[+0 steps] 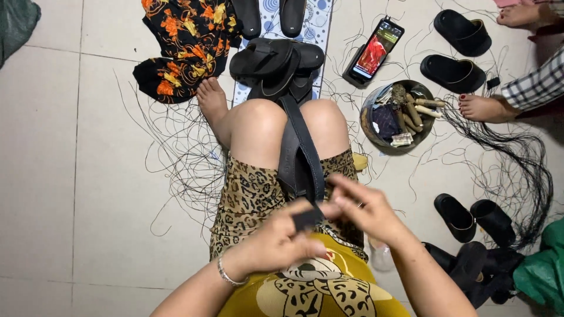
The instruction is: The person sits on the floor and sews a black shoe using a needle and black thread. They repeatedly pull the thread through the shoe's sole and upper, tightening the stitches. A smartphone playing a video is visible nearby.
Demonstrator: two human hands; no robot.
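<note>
Pale tiled floor (76,176), black threads (182,152) strewn; both hands' fingers (305,232) pinching dark strap (299,158)

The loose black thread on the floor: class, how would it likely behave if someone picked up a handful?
The black thread lies in thin tangled loops, so it is probably floppy, light and apt to snag. The thicker bundle would likely drag along in a trailing clump.

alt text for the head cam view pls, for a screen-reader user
Seen from above, a seated person's left hand and right hand pinch a small black piece at the end of a dark strap clamped between the knees. Black sandals, loose black thread, a phone and a bowl of tools lie on the tiled floor.
</note>
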